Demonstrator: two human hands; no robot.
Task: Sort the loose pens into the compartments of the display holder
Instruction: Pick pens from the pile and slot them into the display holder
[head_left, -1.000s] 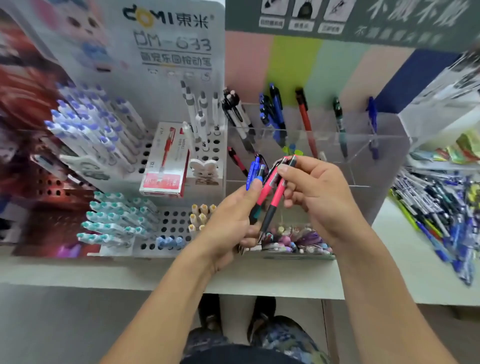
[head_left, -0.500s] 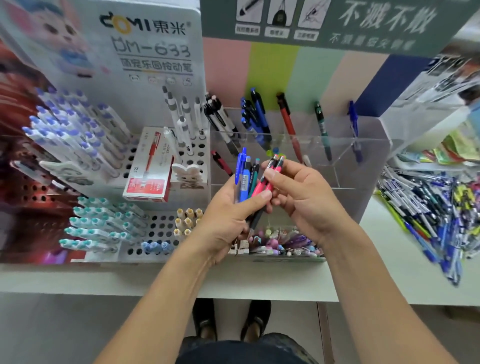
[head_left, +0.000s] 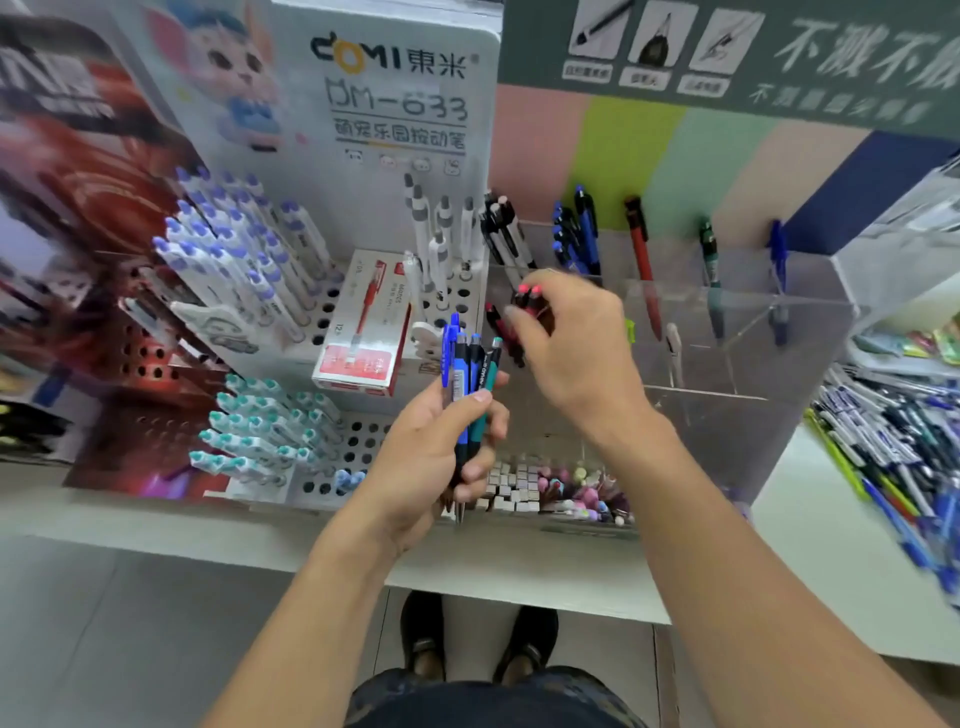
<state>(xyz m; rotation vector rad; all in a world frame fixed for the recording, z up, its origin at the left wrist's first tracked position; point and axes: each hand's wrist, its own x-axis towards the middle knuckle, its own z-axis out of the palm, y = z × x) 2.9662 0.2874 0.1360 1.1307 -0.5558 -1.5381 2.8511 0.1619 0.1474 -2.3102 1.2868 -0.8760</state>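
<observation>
My left hand (head_left: 441, 447) grips a bunch of blue and teal pens (head_left: 470, 374), held upright in front of the display. My right hand (head_left: 571, 343) is raised just above and to the right, closed on two red pens (head_left: 525, 301) whose pink tops stick out past my fingers. It hovers at the left end of the clear acrylic display holder (head_left: 727, 332). The holder's back compartments hold black-and-white pens (head_left: 506, 236), blue pens (head_left: 579, 234), a red pen (head_left: 641, 260), a green pen (head_left: 710, 270) and a blue pen (head_left: 776, 275).
A heap of loose pens (head_left: 893, 447) lies on the white counter at the right. A white pegboard stand (head_left: 363, 431) at the left carries purple-capped and teal-capped pens and a red pen box (head_left: 363, 322). Small erasers and caps (head_left: 561, 488) fill the holder's front tray.
My right hand has pulled the two red pens out of the bunch and lifted them up and away toward the holder. My left hand keeps the blue and teal pens.
</observation>
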